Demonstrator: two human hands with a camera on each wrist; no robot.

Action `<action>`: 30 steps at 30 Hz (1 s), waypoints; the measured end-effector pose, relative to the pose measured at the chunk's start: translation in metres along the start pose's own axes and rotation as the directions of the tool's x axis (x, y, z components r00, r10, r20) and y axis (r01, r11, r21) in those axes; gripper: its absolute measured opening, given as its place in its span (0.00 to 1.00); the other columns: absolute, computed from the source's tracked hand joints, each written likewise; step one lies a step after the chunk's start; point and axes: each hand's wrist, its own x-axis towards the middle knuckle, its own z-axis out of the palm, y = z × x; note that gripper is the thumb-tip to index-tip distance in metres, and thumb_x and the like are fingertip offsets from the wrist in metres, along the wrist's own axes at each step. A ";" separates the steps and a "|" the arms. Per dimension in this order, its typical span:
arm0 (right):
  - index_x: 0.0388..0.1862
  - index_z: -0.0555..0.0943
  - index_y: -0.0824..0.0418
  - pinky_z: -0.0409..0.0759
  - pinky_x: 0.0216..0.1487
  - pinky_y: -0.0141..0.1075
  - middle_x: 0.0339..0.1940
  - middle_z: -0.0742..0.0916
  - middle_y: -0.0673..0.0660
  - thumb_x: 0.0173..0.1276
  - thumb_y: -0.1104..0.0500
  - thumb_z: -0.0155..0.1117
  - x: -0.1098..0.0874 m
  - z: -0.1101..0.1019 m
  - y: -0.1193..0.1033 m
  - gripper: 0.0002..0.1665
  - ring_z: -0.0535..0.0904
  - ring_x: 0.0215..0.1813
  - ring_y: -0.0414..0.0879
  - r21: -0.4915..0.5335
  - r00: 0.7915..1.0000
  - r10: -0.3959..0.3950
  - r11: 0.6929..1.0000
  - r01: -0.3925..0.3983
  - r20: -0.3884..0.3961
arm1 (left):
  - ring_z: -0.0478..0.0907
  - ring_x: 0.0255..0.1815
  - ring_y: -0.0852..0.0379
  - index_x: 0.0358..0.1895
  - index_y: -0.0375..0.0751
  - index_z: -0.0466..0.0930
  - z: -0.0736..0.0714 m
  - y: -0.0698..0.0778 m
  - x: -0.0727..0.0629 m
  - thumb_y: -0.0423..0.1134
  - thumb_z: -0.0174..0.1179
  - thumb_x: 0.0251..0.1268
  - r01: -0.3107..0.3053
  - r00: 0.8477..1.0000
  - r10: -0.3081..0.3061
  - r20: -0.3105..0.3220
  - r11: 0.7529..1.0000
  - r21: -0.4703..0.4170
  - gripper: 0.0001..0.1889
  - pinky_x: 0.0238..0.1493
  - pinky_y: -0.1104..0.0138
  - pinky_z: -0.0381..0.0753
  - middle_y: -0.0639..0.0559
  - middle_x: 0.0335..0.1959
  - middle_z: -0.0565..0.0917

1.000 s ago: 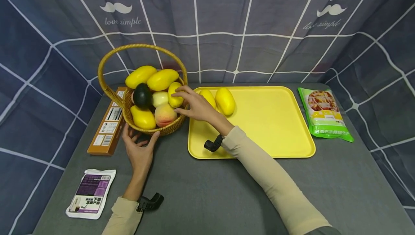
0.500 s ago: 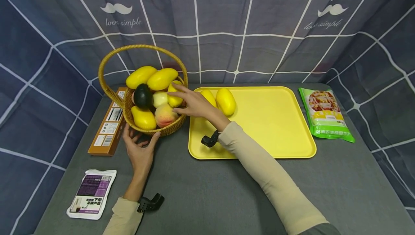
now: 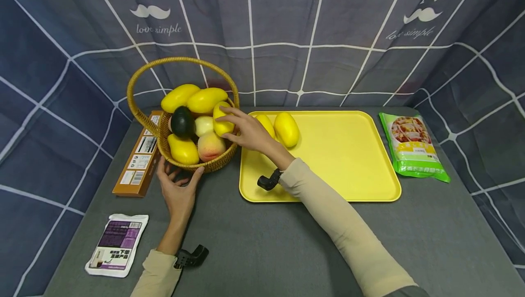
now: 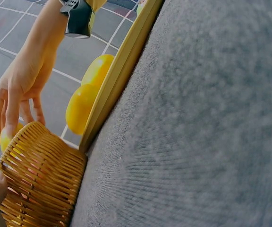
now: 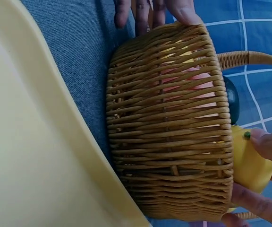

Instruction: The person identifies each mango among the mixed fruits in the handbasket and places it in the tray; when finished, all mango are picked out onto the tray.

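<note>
The rounded yellow fruit (image 3: 221, 127), pinched by the right hand (image 3: 250, 132), may slip, being smooth; the left hand (image 3: 178, 197) grips the brown wicker basket (image 3: 219, 163).

Brown box (image 3: 138, 162), white-purple pouch (image 3: 116, 245) at left; green bag (image 3: 414, 147) right; gridded cloth (image 3: 280, 21) behind.

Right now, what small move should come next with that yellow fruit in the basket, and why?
I'd probably lift the yellow fruit gently: the right hand grips it, the left hand holds the basket, and the tray has room beside two similar fruits.
</note>
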 end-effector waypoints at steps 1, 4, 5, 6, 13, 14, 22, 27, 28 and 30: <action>0.63 0.79 0.53 0.81 0.44 0.30 0.75 0.69 0.53 0.68 0.54 0.67 -0.001 -0.001 -0.001 0.25 0.83 0.37 0.41 0.017 1.000 -0.008 1.000 0.008 -0.012 | 0.69 0.61 0.39 0.76 0.36 0.51 0.000 0.000 0.000 0.34 0.71 0.56 -0.001 1.000 0.001 -0.001 1.000 0.001 0.48 0.46 0.59 0.74 0.33 0.69 0.64; 0.63 0.79 0.54 0.82 0.44 0.33 0.74 0.70 0.54 0.67 0.55 0.68 -0.006 -0.006 -0.002 0.25 0.83 0.36 0.42 0.063 0.999 -0.030 0.997 0.033 -0.042 | 0.69 0.61 0.39 0.76 0.35 0.51 0.000 -0.001 0.000 0.34 0.71 0.56 -0.006 1.000 0.006 -0.002 1.000 0.004 0.47 0.46 0.58 0.74 0.32 0.69 0.64; 0.63 0.79 0.54 0.82 0.44 0.34 0.74 0.70 0.54 0.67 0.55 0.68 -0.007 -0.008 -0.002 0.25 0.83 0.36 0.42 0.078 0.998 -0.039 0.996 0.042 -0.050 | 0.69 0.61 0.39 0.76 0.35 0.51 0.000 -0.001 0.000 0.34 0.71 0.56 -0.007 1.000 0.007 -0.002 1.000 0.005 0.47 0.46 0.58 0.74 0.32 0.69 0.64; 0.63 0.79 0.55 0.82 0.45 0.35 0.74 0.70 0.54 0.67 0.55 0.68 -0.009 -0.010 -0.002 0.25 0.83 0.36 0.42 0.092 0.997 -0.045 0.995 0.050 -0.057 | 0.69 0.61 0.39 0.76 0.36 0.51 0.000 -0.001 0.000 0.34 0.71 0.56 -0.007 1.000 0.007 -0.003 1.000 0.005 0.47 0.46 0.58 0.73 0.32 0.69 0.64; 0.63 0.79 0.55 0.81 0.46 0.29 0.74 0.70 0.53 0.67 0.53 0.68 -0.026 -0.018 -0.001 0.26 0.84 0.40 0.41 0.140 0.992 -0.074 0.986 0.087 -0.098 | 0.69 0.61 0.40 0.76 0.37 0.51 0.001 -0.003 0.000 0.34 0.72 0.56 0.002 1.000 -0.002 -0.004 1.000 -0.006 0.48 0.46 0.60 0.73 0.33 0.69 0.64; 0.63 0.79 0.55 0.81 0.46 0.30 0.74 0.70 0.53 0.66 0.53 0.68 -0.029 -0.019 -0.002 0.26 0.84 0.40 0.41 0.151 0.991 -0.078 0.984 0.094 -0.107 | 0.69 0.61 0.41 0.76 0.37 0.51 0.001 -0.003 0.000 0.34 0.72 0.56 0.003 1.000 -0.003 -0.004 1.000 -0.007 0.48 0.45 0.61 0.73 0.33 0.69 0.64; 0.61 0.79 0.58 0.82 0.46 0.29 0.73 0.72 0.56 0.62 0.58 0.72 -0.054 -0.023 0.000 0.27 0.83 0.47 0.43 0.222 0.980 -0.099 0.966 0.136 -0.173 | 0.69 0.61 0.42 0.76 0.37 0.51 0.001 -0.003 0.000 0.34 0.71 0.56 -0.002 1.000 0.002 -0.001 1.000 -0.003 0.47 0.45 0.62 0.74 0.34 0.69 0.64; 0.60 0.80 0.58 0.82 0.46 0.31 0.72 0.73 0.55 0.60 0.59 0.74 -0.071 -0.025 0.004 0.28 0.76 0.61 0.46 0.242 0.976 -0.087 0.961 0.135 -0.202 | 0.69 0.61 0.41 0.76 0.37 0.51 0.002 -0.002 -0.001 0.34 0.71 0.56 -0.005 1.000 0.005 -0.002 1.000 -0.002 0.47 0.45 0.62 0.74 0.33 0.69 0.64; 0.60 0.80 0.58 0.82 0.46 0.32 0.72 0.73 0.54 0.60 0.58 0.74 -0.074 -0.025 0.005 0.28 0.75 0.64 0.47 0.241 0.975 -0.084 0.961 0.133 -0.204 | 0.69 0.61 0.41 0.76 0.37 0.51 0.002 -0.002 -0.001 0.34 0.71 0.56 -0.005 1.000 0.005 -0.003 1.000 -0.002 0.47 0.45 0.62 0.74 0.33 0.69 0.64; 0.60 0.80 0.57 0.82 0.46 0.32 0.72 0.73 0.54 0.60 0.57 0.74 -0.080 -0.026 0.005 0.28 0.73 0.66 0.47 0.236 0.976 -0.079 0.963 0.127 -0.205 | 0.69 0.61 0.40 0.76 0.37 0.51 0.002 -0.002 -0.001 0.34 0.71 0.56 -0.006 1.000 0.006 -0.006 1.000 -0.001 0.47 0.45 0.63 0.74 0.33 0.69 0.64</action>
